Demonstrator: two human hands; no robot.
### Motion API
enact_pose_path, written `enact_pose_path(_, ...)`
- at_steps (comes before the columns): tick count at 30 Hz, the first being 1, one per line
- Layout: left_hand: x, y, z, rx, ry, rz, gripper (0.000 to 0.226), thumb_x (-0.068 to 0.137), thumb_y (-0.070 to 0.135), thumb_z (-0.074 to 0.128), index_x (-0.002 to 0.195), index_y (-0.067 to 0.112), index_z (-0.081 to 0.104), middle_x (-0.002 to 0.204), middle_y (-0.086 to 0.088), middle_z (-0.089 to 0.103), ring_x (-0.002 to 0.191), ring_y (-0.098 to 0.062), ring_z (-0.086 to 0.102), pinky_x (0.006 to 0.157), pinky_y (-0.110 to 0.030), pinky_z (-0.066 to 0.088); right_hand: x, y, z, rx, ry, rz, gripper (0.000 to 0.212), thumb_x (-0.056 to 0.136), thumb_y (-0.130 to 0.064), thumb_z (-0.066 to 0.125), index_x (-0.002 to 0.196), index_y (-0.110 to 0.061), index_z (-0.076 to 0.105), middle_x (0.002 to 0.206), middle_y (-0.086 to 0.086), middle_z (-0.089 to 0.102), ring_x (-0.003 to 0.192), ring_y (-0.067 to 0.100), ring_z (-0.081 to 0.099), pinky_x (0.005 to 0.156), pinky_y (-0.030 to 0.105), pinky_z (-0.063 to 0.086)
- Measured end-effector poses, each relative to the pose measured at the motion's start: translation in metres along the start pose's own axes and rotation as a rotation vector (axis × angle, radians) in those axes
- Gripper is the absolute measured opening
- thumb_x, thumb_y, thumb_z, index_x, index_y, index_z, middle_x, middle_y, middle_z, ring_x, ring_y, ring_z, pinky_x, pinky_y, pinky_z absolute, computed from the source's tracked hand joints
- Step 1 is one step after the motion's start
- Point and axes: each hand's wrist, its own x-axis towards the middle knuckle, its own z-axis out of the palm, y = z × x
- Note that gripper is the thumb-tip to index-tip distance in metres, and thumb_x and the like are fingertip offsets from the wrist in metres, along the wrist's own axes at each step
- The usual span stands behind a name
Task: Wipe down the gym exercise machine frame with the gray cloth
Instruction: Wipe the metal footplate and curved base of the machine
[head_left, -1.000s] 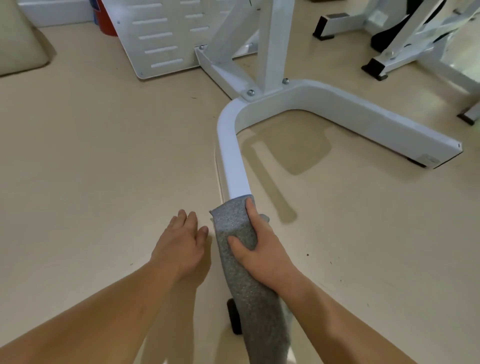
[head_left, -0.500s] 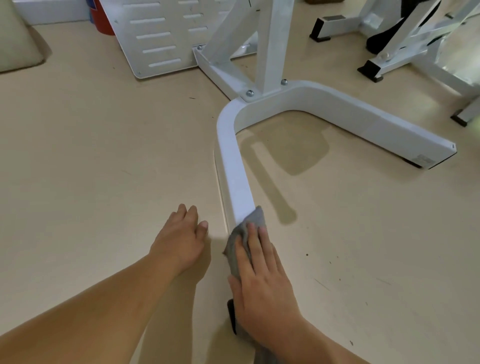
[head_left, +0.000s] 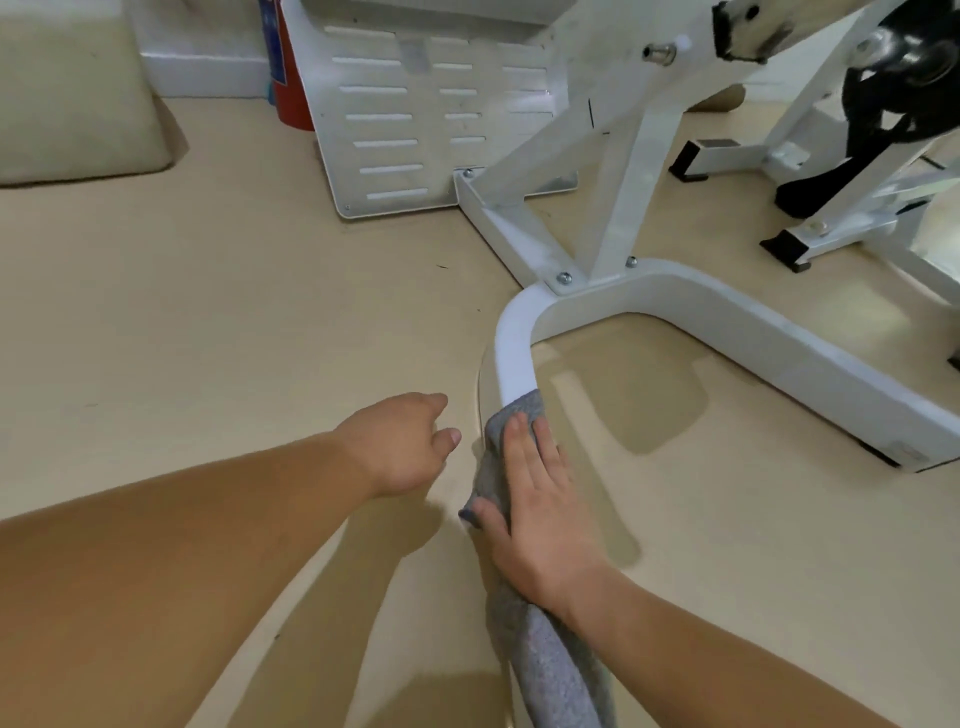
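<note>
The white machine frame (head_left: 727, 322) has a U-shaped base tube lying on the beige floor; its near leg (head_left: 514, 358) runs toward me. A gray cloth (head_left: 493, 457) is draped over that leg and trails down to the bottom edge. My right hand (head_left: 540, 509) lies flat on the cloth with straight fingers, pressing it onto the tube, thumb on the cloth's left side. My left hand (head_left: 405, 447) is just left of the tube near the floor, its fingers loosely curled and holding nothing.
A white slotted footplate (head_left: 415, 130) leans at the back, with a red cylinder (head_left: 288, 83) behind it. A beige cushion (head_left: 72, 98) lies at far left. A second white frame with black feet and a black wheel (head_left: 810, 228) stands at right. Bare floor spreads left.
My right hand and the cloth have slid farther up the leg toward the bend. My left hand's fingers have curled in. The view has tilted upward, showing more of the machine.
</note>
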Motion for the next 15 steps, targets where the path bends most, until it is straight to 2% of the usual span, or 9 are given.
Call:
enact_pose_path(3, 0.017, -0.007, -0.025, 0.178, -0.199, 0.010, 0.057, 0.105, 0.050, 0.042, 0.155, 0.023, 0.036, 0.157, -0.002, 0.044, 0.142, -0.026, 0.044, 0.115, -0.043, 0.039, 0.030, -0.001, -0.014, -0.130, -0.228, 0.050, 0.084, 0.105, -0.056, 0.028, 0.159, -0.017, -0.024, 0.163, 0.005, -0.038, 0.147, 0.022, -0.042, 0.124, 0.041, -0.019)
enact_pose_path(5, 0.022, -0.014, -0.034, 0.182, -0.209, 0.014, 0.060, 0.105, 0.052, 0.042, 0.157, 0.024, 0.033, 0.159, -0.003, 0.042, 0.143, -0.027, 0.043, 0.116, -0.043, 0.038, 0.053, -0.005, -0.026, -0.122, -0.411, 0.092, 0.085, 0.106, -0.055, 0.029, 0.157, -0.017, -0.028, 0.157, 0.006, -0.047, 0.142, 0.026, -0.048, 0.122, 0.046, -0.020)
enact_pose_path(6, 0.024, -0.018, -0.033, 0.149, -0.181, 0.033, 0.061, 0.105, 0.052, 0.041, 0.158, 0.023, 0.032, 0.159, -0.003, 0.041, 0.143, -0.027, 0.042, 0.116, -0.042, 0.037, 0.062, -0.005, -0.029, -0.123, -0.446, 0.117, 0.088, 0.106, -0.055, 0.030, 0.155, -0.017, -0.031, 0.154, 0.005, -0.050, 0.141, 0.027, -0.049, 0.122, 0.047, -0.020)
enact_pose_path(8, 0.020, -0.028, -0.026, 0.040, -0.157, 0.055, 0.061, 0.106, 0.050, 0.041, 0.158, 0.020, 0.031, 0.159, -0.006, 0.042, 0.144, -0.027, 0.042, 0.116, -0.039, 0.037, 0.074, -0.007, -0.032, -0.135, -0.436, 0.168, 0.093, 0.105, -0.057, 0.033, 0.153, -0.015, -0.035, 0.150, 0.005, -0.052, 0.142, 0.028, -0.047, 0.124, 0.047, -0.018)
enact_pose_path(12, 0.016, -0.060, -0.023, -0.021, -0.227, 0.119, 0.065, 0.105, 0.051, 0.043, 0.159, 0.020, 0.026, 0.163, -0.005, 0.035, 0.147, -0.026, 0.037, 0.119, -0.039, 0.034, 0.087, -0.019, -0.035, -0.191, -0.456, 0.277, 0.094, 0.105, -0.052, 0.037, 0.153, -0.017, -0.036, 0.157, 0.007, -0.048, 0.146, 0.028, -0.042, 0.126, 0.047, -0.012)
enact_pose_path(15, 0.017, -0.061, -0.044, -0.103, -0.155, 0.140, 0.065, 0.107, 0.048, 0.041, 0.161, 0.018, 0.022, 0.164, -0.008, 0.032, 0.148, -0.027, 0.035, 0.118, -0.036, 0.033, 0.087, -0.033, -0.044, -0.238, -0.492, 0.344, 0.100, 0.102, -0.055, 0.043, 0.154, -0.019, -0.035, 0.158, 0.007, -0.046, 0.148, 0.029, -0.038, 0.126, 0.046, -0.009)
